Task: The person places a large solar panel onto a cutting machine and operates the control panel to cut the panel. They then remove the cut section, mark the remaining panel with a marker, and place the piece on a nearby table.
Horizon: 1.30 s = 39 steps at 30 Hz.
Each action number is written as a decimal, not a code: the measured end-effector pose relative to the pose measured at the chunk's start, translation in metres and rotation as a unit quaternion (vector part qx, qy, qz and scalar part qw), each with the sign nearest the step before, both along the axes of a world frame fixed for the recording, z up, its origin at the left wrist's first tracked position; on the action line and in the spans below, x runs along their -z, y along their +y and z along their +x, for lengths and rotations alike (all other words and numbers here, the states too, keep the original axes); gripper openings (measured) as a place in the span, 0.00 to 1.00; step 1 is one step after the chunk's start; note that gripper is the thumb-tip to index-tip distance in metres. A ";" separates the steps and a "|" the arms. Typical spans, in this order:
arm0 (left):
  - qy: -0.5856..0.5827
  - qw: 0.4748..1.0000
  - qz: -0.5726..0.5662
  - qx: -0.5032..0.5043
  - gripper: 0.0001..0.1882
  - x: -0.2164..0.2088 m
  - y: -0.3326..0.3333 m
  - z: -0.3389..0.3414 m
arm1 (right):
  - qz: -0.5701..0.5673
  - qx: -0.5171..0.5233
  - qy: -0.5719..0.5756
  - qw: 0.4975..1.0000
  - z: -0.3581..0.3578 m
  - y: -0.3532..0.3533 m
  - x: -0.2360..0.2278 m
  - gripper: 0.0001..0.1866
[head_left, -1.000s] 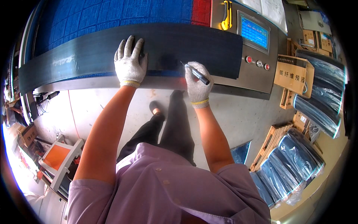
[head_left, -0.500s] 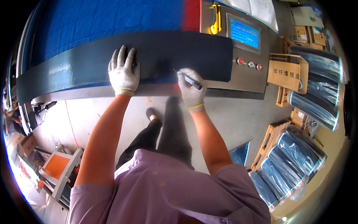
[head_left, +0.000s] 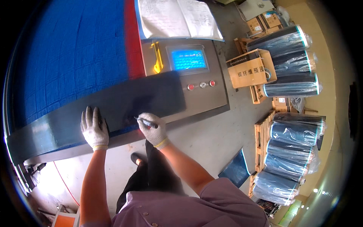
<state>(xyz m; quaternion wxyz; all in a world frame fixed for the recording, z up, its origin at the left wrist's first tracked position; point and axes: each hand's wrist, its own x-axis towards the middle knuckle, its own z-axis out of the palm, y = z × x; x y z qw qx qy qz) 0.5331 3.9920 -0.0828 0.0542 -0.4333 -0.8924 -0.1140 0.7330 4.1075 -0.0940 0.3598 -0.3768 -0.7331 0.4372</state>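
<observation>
A long dark sheet (head_left: 151, 94) lies along the front of a machine bed with a blue surface (head_left: 72, 56). My left hand (head_left: 94, 130), in a white knitted glove, rests flat on the sheet with fingers stretched out; its fingertips look darkened. Also gloved, my right hand (head_left: 154, 130) grips a dark marker pen (head_left: 149, 123) at the sheet's near edge. The pen's tip points left over the sheet; whether it touches the surface I cannot tell.
Right of the bed, a metal panel holds a lit screen (head_left: 188, 59), round buttons (head_left: 203, 84) and a yellow utility knife (head_left: 157, 58). An open notebook (head_left: 166, 19) lies beyond. Wrapped rolls (head_left: 291, 130) on pallets and a cardboard box (head_left: 247, 72) stand farther right.
The view has turned toward the right, so the bed and both hands sit farther left and lower. More of the notebook shows. My hands keep their holds.
</observation>
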 end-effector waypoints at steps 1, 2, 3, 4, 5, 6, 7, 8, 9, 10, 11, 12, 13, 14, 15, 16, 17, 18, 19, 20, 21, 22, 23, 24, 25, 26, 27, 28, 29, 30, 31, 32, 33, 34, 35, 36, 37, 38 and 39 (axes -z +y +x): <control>0.002 1.000 0.001 0.002 0.24 -0.001 -0.001 0.001 | -0.013 -0.007 -0.022 1.000 0.000 -0.001 -0.004 0.08; 0.003 1.000 0.001 0.003 0.24 -0.002 0.000 0.001 | 0.037 -0.018 -0.031 0.999 0.001 0.003 -0.015 0.07; 0.005 1.000 0.002 0.004 0.24 -0.002 0.001 0.001 | 0.048 -0.025 -0.015 0.998 0.000 0.005 -0.014 0.07; 0.004 1.000 -0.007 0.000 0.24 -0.002 0.001 0.002 | 0.058 -0.031 0.000 0.998 0.002 0.005 -0.012 0.07; 0.006 1.000 -0.008 0.000 0.24 -0.001 0.002 0.002 | 0.068 -0.036 0.015 0.997 0.003 0.003 -0.009 0.07; 0.007 1.000 -0.008 -0.001 0.24 0.000 0.003 0.003 | 0.014 -0.020 0.042 0.999 0.004 0.000 -0.003 0.07; 0.010 1.000 -0.009 -0.005 0.24 0.001 0.002 0.002 | 0.008 -0.009 0.048 0.999 0.004 0.000 -0.003 0.07; 0.009 1.000 -0.007 -0.005 0.24 0.002 0.001 0.002 | 0.002 0.001 0.054 0.999 0.005 0.002 -0.003 0.08; 0.008 1.000 -0.005 -0.005 0.24 0.003 0.001 0.001 | -0.004 0.011 0.059 0.998 0.005 0.005 -0.004 0.08; 0.007 1.000 -0.005 -0.005 0.24 0.003 0.000 0.001 | 0.020 0.021 0.058 0.998 0.006 0.007 -0.003 0.08; 0.006 1.000 -0.003 -0.003 0.24 0.003 0.000 0.000 | 0.035 0.023 0.046 0.998 0.007 0.010 -0.003 0.08; 0.004 1.000 0.000 -0.001 0.24 0.002 0.000 0.000 | 0.050 0.024 0.034 0.998 0.008 0.013 -0.002 0.08; 0.002 1.000 0.002 0.001 0.25 0.002 -0.001 0.000 | 0.064 0.026 0.021 0.997 0.009 0.015 -0.002 0.08; -0.001 1.000 0.004 0.004 0.25 0.002 -0.001 0.000 | 0.091 0.023 0.033 0.995 0.008 0.016 -0.005 0.08; -0.004 1.000 0.006 0.006 0.25 0.002 0.001 0.000 | 0.095 0.023 0.033 0.995 0.009 0.016 -0.005 0.08; -0.007 1.000 0.008 0.008 0.25 0.001 0.000 0.000 | 0.098 0.022 0.033 0.994 0.009 0.016 -0.006 0.08; -0.006 1.000 0.009 0.007 0.25 0.000 0.001 0.000 | 0.101 0.021 0.033 0.994 0.008 0.016 -0.006 0.08; -0.006 1.000 0.010 0.005 0.25 0.000 0.001 0.001 | 0.093 0.022 0.033 0.995 0.009 0.016 -0.004 0.08; -0.006 1.000 0.009 0.003 0.25 0.001 0.000 0.001 | 0.083 0.024 0.032 0.996 0.009 0.015 -0.002 0.08; 0.007 1.000 0.005 -0.001 0.25 0.002 -0.001 0.001 | 0.074 0.024 0.031 0.997 0.009 0.014 0.000 0.08; 0.003 1.000 0.013 0.000 0.25 0.002 0.002 0.001 | 0.064 0.031 0.042 0.997 0.008 0.014 0.000 0.08; 0.000 1.000 0.015 -0.004 0.24 -0.001 0.001 0.001 | 0.066 0.029 0.029 0.997 0.005 0.014 -0.003 0.08; -0.003 1.000 0.011 -0.008 0.24 -0.002 -0.004 0.000 | 0.062 0.026 0.015 0.998 0.004 0.010 -0.005 0.08; 0.001 1.000 0.018 -0.003 0.23 -0.001 -0.002 -0.001 | 0.103 0.021 0.013 0.994 0.003 0.013 -0.009 0.08; 0.009 1.000 0.023 -0.005 0.23 -0.002 0.000 0.000 | 0.087 0.013 -0.010 0.996 0.004 0.012 -0.015 0.07; 0.007 1.000 0.027 0.004 0.24 -0.002 -0.001 -0.003 | 0.090 -0.006 -0.012 0.996 0.005 0.012 -0.020 0.06; 0.010 1.000 0.018 0.009 0.25 -0.001 -0.002 -0.004 | 0.096 0.005 -0.040 0.995 0.007 0.010 -0.017 0.05; -0.002 0.999 0.032 0.016 0.27 0.004 -0.001 -0.006 | 0.121 0.001 -0.015 0.993 0.013 0.012 0.000 0.05; -0.004 0.999 0.029 0.022 0.27 0.004 -0.001 -0.007 | 0.010 0.026 0.011 1.000 0.012 0.008 -0.003 0.05; 0.003 1.000 0.017 0.011 0.26 0.006 -0.005 -0.005 | 0.018 0.016 -0.013 1.000 0.013 0.009 -0.003 0.04; 0.007 1.000 0.012 0.008 0.26 0.007 -0.002 -0.006 | -0.007 0.015 -0.010 1.000 0.013 0.013 -0.002 0.05; 0.012 1.000 0.003 0.002 0.25 0.008 -0.003 -0.005 | -0.008 0.016 -0.016 1.000 0.013 0.011 -0.003 0.05; 0.018 1.000 -0.007 -0.003 0.24 0.009 -0.006 -0.005 | -0.008 0.019 -0.021 1.000 0.013 0.008 -0.004 0.05; 0.025 1.000 -0.012 -0.007 0.24 0.009 -0.005 -0.005 | -0.009 0.017 -0.022 1.000 0.013 0.008 -0.006 0.05; 0.021 1.000 -0.014 -0.006 0.24 0.009 -0.005 -0.005 | -0.010 0.016 -0.023 1.000 0.013 0.008 -0.007 0.06; 0.018 1.000 -0.016 -0.004 0.24 0.010 -0.006 -0.005 | -0.011 0.015 -0.024 1.000 0.013 0.007 -0.006 0.06; 0.015 1.000 -0.016 -0.003 0.24 0.009 -0.006 -0.005 | 0.010 0.014 -0.018 1.000 0.013 0.008 -0.003 0.06; 0.015 1.000 -0.017 -0.003 0.24 0.009 -0.005 -0.005 | 0.032 0.014 -0.012 0.999 0.013 0.009 0.001 0.06; 0.014 1.000 -0.019 -0.002 0.24 0.008 -0.004 -0.005 | 0.053 0.014 -0.005 0.998 0.013 0.010 0.005 0.06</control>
